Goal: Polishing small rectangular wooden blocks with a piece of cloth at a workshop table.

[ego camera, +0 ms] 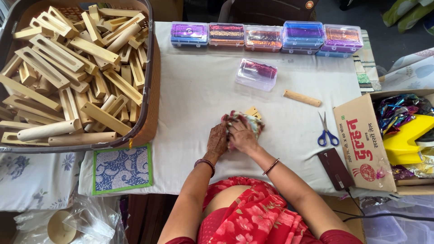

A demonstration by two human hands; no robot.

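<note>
Two hands are working close together at the middle of the white-clothed table: the left hand and right hand are both closing their grip around a crumpled multicoloured cloth, pressing it against a small pale wooden piece. Blue-handled scissors are lying well apart to the right.
</note>
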